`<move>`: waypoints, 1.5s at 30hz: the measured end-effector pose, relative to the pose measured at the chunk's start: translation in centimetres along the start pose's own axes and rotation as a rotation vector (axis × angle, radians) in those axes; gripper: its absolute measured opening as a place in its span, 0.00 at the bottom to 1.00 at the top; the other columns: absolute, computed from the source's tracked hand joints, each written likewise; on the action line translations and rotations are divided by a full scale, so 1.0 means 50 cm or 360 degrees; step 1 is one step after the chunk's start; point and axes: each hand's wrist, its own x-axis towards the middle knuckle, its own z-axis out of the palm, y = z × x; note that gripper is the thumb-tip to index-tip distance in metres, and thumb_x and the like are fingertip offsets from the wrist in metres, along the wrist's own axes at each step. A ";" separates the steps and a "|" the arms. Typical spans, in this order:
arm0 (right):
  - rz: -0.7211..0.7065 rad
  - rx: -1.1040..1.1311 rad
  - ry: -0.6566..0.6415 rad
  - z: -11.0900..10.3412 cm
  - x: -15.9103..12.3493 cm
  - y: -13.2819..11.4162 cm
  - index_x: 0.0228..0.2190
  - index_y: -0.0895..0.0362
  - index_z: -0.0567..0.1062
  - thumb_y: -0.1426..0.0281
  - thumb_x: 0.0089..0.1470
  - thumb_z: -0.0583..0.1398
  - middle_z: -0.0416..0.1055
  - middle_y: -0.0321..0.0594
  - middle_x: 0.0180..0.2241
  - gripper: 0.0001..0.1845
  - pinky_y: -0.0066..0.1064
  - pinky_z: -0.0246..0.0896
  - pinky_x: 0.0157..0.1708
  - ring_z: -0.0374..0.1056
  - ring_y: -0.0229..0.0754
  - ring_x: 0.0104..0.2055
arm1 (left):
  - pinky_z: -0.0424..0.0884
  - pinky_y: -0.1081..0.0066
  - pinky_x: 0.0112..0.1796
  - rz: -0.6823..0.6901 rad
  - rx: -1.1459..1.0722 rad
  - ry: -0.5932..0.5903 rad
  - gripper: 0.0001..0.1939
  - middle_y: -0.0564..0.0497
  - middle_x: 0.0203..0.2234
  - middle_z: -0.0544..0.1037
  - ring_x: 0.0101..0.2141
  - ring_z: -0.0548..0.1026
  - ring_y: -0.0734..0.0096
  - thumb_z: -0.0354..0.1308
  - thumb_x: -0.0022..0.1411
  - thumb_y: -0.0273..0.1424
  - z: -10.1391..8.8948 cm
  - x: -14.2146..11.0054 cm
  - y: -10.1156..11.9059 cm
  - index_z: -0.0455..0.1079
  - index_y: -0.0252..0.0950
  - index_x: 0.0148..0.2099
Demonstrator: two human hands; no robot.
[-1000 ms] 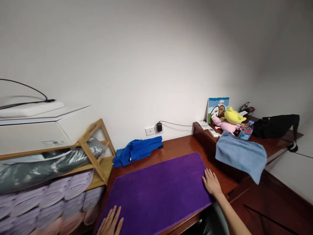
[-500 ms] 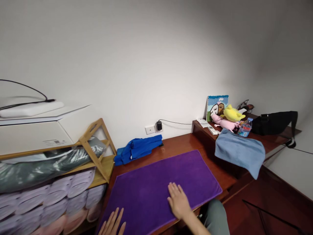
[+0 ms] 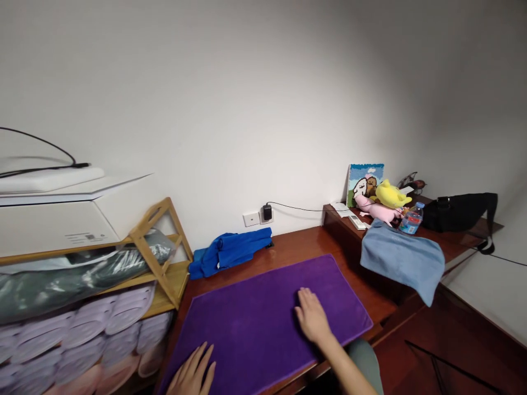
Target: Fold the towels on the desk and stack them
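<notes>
A purple towel point(image 3: 255, 318) lies spread flat on the reddish-brown wooden table point(image 3: 304, 247). My left hand point(image 3: 192, 373) rests palm down on the towel's near left corner, fingers stretched out. My right hand point(image 3: 312, 317) lies flat on the towel's right half, fingers together and extended. Neither hand holds anything.
A crumpled blue cloth point(image 3: 230, 249) lies by the wall socket point(image 3: 252, 219). A light blue towel point(image 3: 401, 260) drapes over a raised ledge holding plush toys point(image 3: 385, 200), a water bottle point(image 3: 410, 218) and a black bag point(image 3: 461, 211). A wooden rack point(image 3: 160, 247) with stacked slippers stands left.
My right hand slid from the towel's right edge leftward onto its surface, then slightly back to the right. My left hand stayed at the near left corner.
</notes>
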 end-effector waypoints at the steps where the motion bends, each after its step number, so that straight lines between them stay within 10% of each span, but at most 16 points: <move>1: -0.0150 0.0071 -0.0014 0.022 0.022 -0.069 0.73 0.59 0.61 0.59 0.73 0.47 0.55 0.47 0.74 0.33 0.48 0.44 0.76 0.49 0.50 0.77 | 0.68 0.54 0.67 0.0046 -0.0008 0.0007 0.33 0.46 0.66 0.75 0.66 0.72 0.56 0.42 0.72 0.47 -0.006 0.027 0.021 0.73 0.39 0.67; 4: -0.0425 0.0181 -0.0158 0.077 0.065 -0.214 0.74 0.57 0.58 0.55 0.74 0.48 0.54 0.44 0.75 0.34 0.47 0.44 0.76 0.47 0.48 0.77 | 0.64 0.53 0.69 0.0124 0.0006 -0.0041 0.33 0.45 0.69 0.71 0.69 0.68 0.57 0.42 0.72 0.47 -0.020 0.105 0.068 0.69 0.38 0.70; 7: -0.0406 0.0202 -0.0241 0.090 0.077 -0.217 0.74 0.56 0.57 0.52 0.75 0.46 0.52 0.44 0.75 0.36 0.49 0.41 0.76 0.45 0.49 0.78 | 0.61 0.48 0.69 0.0008 0.0071 -0.0116 0.35 0.44 0.71 0.67 0.71 0.65 0.54 0.43 0.71 0.48 -0.014 0.140 0.055 0.66 0.37 0.72; 15: 0.0289 -0.0181 -0.0177 -0.021 0.030 0.185 0.74 0.57 0.58 0.54 0.72 0.44 0.49 0.44 0.75 0.37 0.50 0.40 0.76 0.44 0.51 0.78 | 0.59 0.35 0.68 -0.0046 0.0203 -0.0094 0.31 0.45 0.67 0.74 0.70 0.65 0.45 0.39 0.68 0.40 0.031 0.043 -0.138 0.78 0.43 0.62; 18: 0.0421 -0.0285 -0.0188 -0.046 0.023 0.260 0.73 0.60 0.60 0.53 0.71 0.43 0.49 0.46 0.75 0.39 0.49 0.40 0.76 0.44 0.53 0.78 | 0.60 0.35 0.68 0.0024 0.0155 -0.0043 0.31 0.44 0.64 0.78 0.69 0.67 0.44 0.37 0.68 0.38 0.030 0.050 -0.149 0.81 0.44 0.57; 21: 0.0328 -0.0219 -0.0135 -0.040 0.069 0.210 0.73 0.62 0.61 0.53 0.71 0.42 0.52 0.48 0.75 0.39 0.49 0.39 0.77 0.44 0.53 0.78 | 0.61 0.44 0.69 -0.0041 0.0147 0.0051 0.33 0.42 0.65 0.77 0.69 0.68 0.48 0.39 0.70 0.43 0.019 0.126 -0.109 0.77 0.38 0.62; 25: -0.0135 0.0033 -0.0063 0.014 0.184 0.015 0.73 0.58 0.60 0.56 0.73 0.44 0.53 0.44 0.75 0.35 0.47 0.40 0.76 0.46 0.49 0.78 | 0.59 0.48 0.70 -0.0011 0.0135 0.0003 0.36 0.38 0.71 0.67 0.71 0.65 0.50 0.41 0.71 0.46 0.011 0.266 -0.043 0.68 0.31 0.70; 30: -0.0400 0.0182 -0.0238 0.090 0.271 -0.106 0.74 0.55 0.57 0.52 0.74 0.45 0.51 0.42 0.76 0.36 0.47 0.39 0.76 0.45 0.47 0.78 | 0.58 0.46 0.70 -0.0046 0.0174 -0.0191 0.34 0.44 0.74 0.62 0.73 0.61 0.54 0.42 0.72 0.46 0.044 0.330 -0.055 0.63 0.41 0.73; 45: 0.0538 -0.0251 -0.0282 -0.058 0.270 0.360 0.76 0.60 0.47 0.52 0.73 0.39 0.40 0.41 0.78 0.40 0.42 0.28 0.76 0.34 0.43 0.80 | 0.55 0.44 0.70 0.0044 0.0264 -0.0129 0.36 0.45 0.76 0.59 0.74 0.58 0.52 0.39 0.71 0.48 0.103 0.322 -0.117 0.61 0.41 0.74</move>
